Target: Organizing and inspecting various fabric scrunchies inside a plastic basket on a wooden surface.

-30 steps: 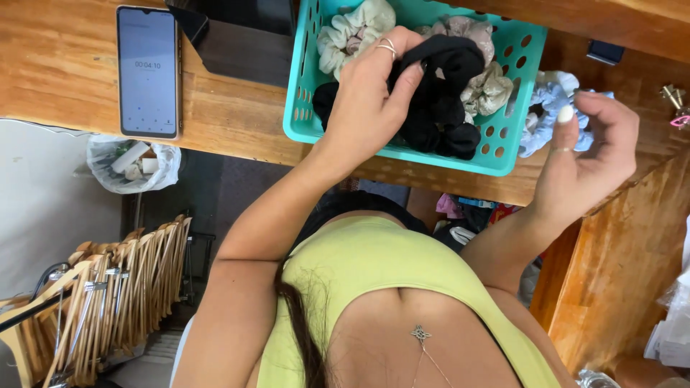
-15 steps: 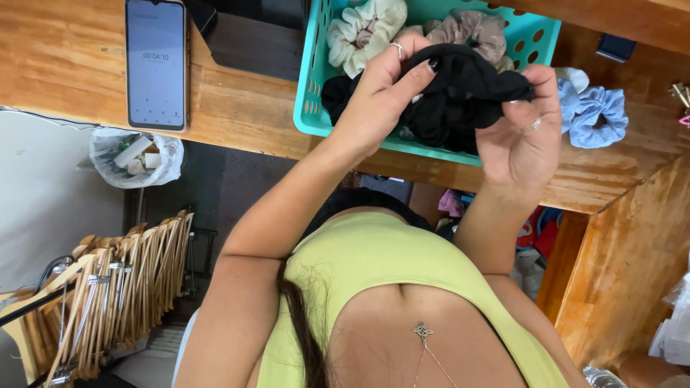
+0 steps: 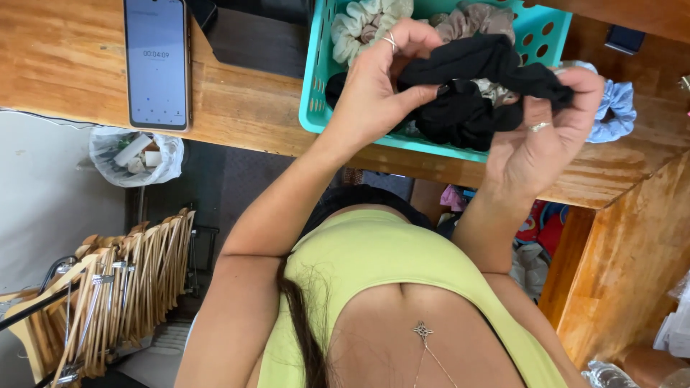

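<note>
My left hand (image 3: 375, 90) and my right hand (image 3: 540, 133) both grip a black fabric scrunchie (image 3: 489, 68) and pull it taut between them, just above the near wall of a teal plastic basket (image 3: 316, 79). More black scrunchies (image 3: 456, 118) lie bunched under it in the basket. A pale green scrunchie (image 3: 359, 21) and a taupe one (image 3: 471, 18) rest at the basket's far side. A light blue scrunchie (image 3: 612, 108) lies on the wooden counter to the right of the basket, behind my right hand.
A smartphone (image 3: 157, 63) with a lit screen lies flat on the wooden counter (image 3: 65, 65) at the left. Below the counter edge are a bag of rubbish (image 3: 136, 154) and a rack of wooden hangers (image 3: 108, 287). A wooden panel (image 3: 625, 273) stands at the right.
My right hand left the light blue scrunchie on the counter and came across to the basket. Both hands lifted a black scrunchie out and stretched it between them.
</note>
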